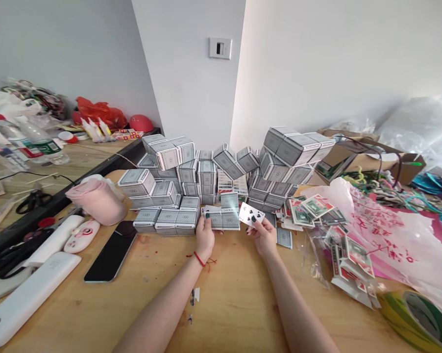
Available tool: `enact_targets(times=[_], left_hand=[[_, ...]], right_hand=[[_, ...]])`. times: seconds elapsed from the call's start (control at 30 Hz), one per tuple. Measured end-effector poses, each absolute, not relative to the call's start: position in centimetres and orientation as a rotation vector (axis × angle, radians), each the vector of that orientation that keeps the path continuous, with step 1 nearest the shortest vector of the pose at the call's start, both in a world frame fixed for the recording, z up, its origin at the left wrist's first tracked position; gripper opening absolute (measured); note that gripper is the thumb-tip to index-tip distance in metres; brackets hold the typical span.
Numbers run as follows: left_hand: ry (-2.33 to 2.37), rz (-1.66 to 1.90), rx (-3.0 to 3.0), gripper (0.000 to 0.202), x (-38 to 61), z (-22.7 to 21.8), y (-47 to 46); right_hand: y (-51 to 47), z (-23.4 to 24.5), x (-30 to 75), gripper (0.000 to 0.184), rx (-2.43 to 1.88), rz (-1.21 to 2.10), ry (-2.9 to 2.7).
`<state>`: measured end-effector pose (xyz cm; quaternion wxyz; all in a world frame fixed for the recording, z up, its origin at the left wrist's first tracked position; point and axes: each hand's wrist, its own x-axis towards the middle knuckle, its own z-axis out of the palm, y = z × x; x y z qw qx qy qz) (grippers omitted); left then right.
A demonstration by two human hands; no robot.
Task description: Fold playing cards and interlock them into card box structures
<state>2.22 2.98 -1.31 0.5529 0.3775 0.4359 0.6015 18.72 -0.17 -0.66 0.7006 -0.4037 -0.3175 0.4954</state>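
Note:
Several grey-backed playing cards (226, 219) are gripped in my left hand (205, 238), its thumb on top at their left end. One white corner peeks out face up by that thumb. My right hand (263, 235) pinches a spade playing card (249, 214) between thumb and fingers, with its face toward me; whether more cards lie behind it is hidden. Just beyond both hands stand tall stacks of card decks (206, 176), all with patterned grey backs. A loose grey card (284, 238) lies on the table to the right of my right hand.
A black phone (111, 252), a pink cloth roll (98, 201) and a long white device (33, 299) lie on the left. Opened card boxes (355, 262), a pink-white plastic bag (382, 230) and yellow-green tape (415, 316) lie right. A wall (191, 73) rises behind the stacks.

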Motion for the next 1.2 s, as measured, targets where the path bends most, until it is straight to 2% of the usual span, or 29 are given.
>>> enact_targets(times=[0.23,0.7,0.97,1.2], left_hand=[[1.125,1.408,1.036,0.034,2.2,-0.1,2.0],[1.201,1.407,1.074,0.032,1.7,0.0,1.6],[1.107,1.209,1.107,0.031,1.8,-0.3,2.5],[1.098,0.980,1.140,0.033,0.5,0.2,1.0]], right_hand=[[0.1,-1.4,19.4,0.024,-0.997,0.958,-0.753],[-0.1,-2.1,19.6,0.029,-1.104,1.020,-0.942],[-0.1,-2.8,19.7,0.033,-1.115,1.014,-0.871],[-2.1,-2.1,19.8,0.029,-1.157,1.055,-0.913]])
